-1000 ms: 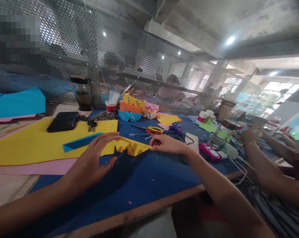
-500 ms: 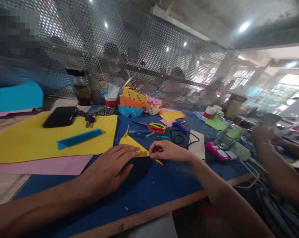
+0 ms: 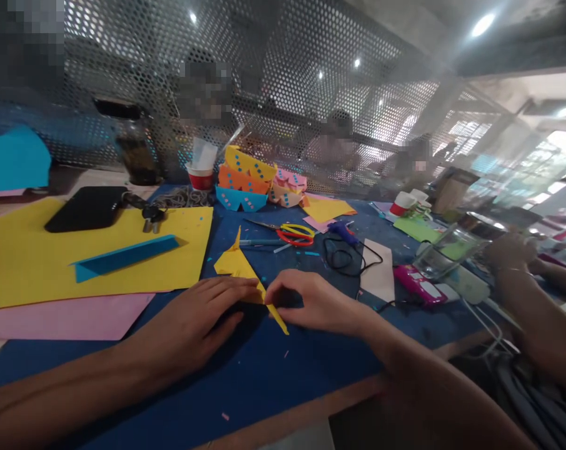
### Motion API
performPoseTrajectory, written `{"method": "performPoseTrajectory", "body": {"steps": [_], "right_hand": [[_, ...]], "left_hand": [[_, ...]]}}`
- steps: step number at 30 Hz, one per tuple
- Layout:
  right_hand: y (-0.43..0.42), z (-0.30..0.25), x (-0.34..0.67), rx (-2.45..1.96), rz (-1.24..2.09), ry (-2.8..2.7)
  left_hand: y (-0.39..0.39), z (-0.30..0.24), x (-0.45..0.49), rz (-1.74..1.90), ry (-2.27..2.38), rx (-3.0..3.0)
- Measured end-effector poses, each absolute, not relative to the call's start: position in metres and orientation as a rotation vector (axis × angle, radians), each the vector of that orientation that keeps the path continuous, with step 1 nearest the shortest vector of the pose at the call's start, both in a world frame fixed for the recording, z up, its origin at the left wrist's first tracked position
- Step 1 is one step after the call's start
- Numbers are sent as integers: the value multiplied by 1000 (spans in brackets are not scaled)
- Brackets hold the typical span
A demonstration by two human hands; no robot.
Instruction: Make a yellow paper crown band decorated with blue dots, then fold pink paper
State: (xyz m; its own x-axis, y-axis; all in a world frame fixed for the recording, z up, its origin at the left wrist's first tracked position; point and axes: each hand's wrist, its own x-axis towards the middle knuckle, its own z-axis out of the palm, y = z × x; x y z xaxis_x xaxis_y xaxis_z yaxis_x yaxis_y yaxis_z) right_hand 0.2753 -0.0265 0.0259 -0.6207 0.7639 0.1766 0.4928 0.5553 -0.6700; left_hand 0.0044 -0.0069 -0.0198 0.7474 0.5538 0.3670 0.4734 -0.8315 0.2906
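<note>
A folded piece of yellow paper [image 3: 242, 265] lies on the blue tabletop, with a thin point at its far end and a narrow strip angling toward me. My left hand [image 3: 203, 312] rests on it from the left, fingers stretched out and fingertips on the paper, thumb apart. From the right, my right hand [image 3: 318, 303] pinches the paper's right edge between thumb and forefinger. My fingers cover part of the folds. Just beyond lie scissors [image 3: 295, 234] with red and yellow handles and a blue pen [image 3: 255, 242].
Left are a large yellow sheet [image 3: 30, 262], a folded blue strip [image 3: 126, 257], a black phone [image 3: 89, 209] and keys [image 3: 152, 219]. Paper crowns [image 3: 243, 178], a corded glue gun [image 3: 343, 232], a pink device [image 3: 418, 284] and a glass jar [image 3: 446, 247] stand around. Another person's arm [image 3: 531, 306] is at right.
My right hand has shifted slightly toward me and left along the paper's edge. The yellow paper has turned, its strip now showing longer. The view has moved a little.
</note>
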Motion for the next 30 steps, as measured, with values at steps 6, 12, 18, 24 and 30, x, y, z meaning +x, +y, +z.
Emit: {"method": "performPoseTrajectory", "body": {"steps": [6, 12, 18, 24, 30], "right_hand": [[-29, 17, 271, -915, 200, -2550], [-32, 15, 270, -921, 47, -2644], [-34, 16, 269, -968, -4, -2670], [-33, 17, 268, -979, 34, -2679], [-33, 17, 268, -985, 59, -2679]], "left_hand": [[-6, -21, 3, 715, 768, 2791], [-5, -20, 4, 776, 727, 2864], [-5, -23, 6, 783, 745, 2929], [-5, -25, 6, 793, 748, 2943], [-6, -26, 5, 787, 782, 2915]]}}
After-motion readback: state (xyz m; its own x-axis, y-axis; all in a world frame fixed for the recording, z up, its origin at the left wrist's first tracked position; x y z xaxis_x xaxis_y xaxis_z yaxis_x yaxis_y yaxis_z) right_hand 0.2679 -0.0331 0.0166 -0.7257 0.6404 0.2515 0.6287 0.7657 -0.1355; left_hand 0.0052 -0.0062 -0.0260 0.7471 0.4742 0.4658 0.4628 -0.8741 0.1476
